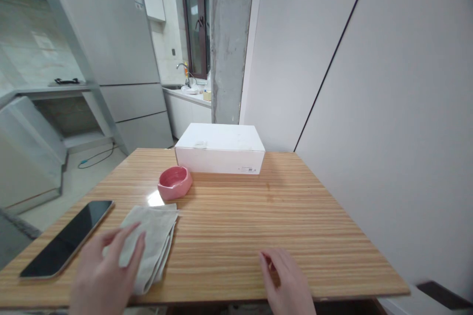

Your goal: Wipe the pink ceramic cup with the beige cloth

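Observation:
My left hand (107, 268) is over a folded grey-green cloth (157, 231) at the left front of the table. Its fingers are apart and nothing is in them; I cannot tell whether they touch the cloth. My right hand (286, 278) is at the front edge, right of centre, its thumb and forefinger tips together in a loop. Bare wood shows through that loop, and no object is visible in it. Just beyond the cloth sits a pink faceted bowl (174, 192). To the left of the cloth a dark-screened phone (68, 238) lies flat.
A white box (219, 150) stands at the far edge of the striped wooden table (236, 231). A pale wall (388, 108) runs along the right side. Behind are a grey pillar (231, 44), a tall fridge (107, 34) and a sink with a tap (186, 76).

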A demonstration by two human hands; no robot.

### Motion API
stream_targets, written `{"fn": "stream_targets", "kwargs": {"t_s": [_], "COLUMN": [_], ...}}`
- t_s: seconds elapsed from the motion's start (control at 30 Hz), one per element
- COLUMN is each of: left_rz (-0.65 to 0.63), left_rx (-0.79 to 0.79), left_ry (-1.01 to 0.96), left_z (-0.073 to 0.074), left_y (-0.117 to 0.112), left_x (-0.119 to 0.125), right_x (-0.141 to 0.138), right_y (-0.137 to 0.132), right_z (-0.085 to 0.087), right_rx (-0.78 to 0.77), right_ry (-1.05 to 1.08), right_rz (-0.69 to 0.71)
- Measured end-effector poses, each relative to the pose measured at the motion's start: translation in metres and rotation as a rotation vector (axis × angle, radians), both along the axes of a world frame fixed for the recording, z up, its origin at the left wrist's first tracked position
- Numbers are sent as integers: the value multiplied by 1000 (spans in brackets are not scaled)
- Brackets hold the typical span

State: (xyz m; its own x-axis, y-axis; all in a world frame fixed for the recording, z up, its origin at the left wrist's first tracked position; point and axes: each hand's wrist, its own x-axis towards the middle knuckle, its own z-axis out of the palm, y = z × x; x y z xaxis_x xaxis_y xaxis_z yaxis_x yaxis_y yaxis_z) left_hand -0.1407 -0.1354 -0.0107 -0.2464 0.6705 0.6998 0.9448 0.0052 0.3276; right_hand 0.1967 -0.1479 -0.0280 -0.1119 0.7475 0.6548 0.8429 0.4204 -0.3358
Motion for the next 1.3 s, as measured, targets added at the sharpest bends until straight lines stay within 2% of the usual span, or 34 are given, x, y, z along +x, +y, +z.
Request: {"fn": "stream_targets", "kwargs": {"t_s": [0.1, 0.13, 0.23, 0.33, 0.47, 0.8, 1.3], "left_rz": [-362, -426, -500, -504, -450, -469, -501], "left_rx": [-50, -118, -350, -537, -635, -601, -568], "left_ry": [-45, -70, -22, 39, 71, 98, 88], "left_z": [4, 3, -2, -9, -14, -18, -18], "left_y": [0, 3, 16, 27, 29, 24, 24], "left_x": [65, 85, 130, 151, 158, 156, 154], "right_x": [-12, -17, -32, -41, -44, -42, -40], "right_y": [9, 13, 24, 34, 37, 34, 33], "right_z": [2, 2, -3, -9, -13, -19, -17], "right_rx": [-54, -74, -137, -212, -263, -210, -165], "right_ry": [-31, -44, -98, -151, -155, -284, -248], "right_rz": [-19, -22, -23, -8, -7, -44, 7]}}
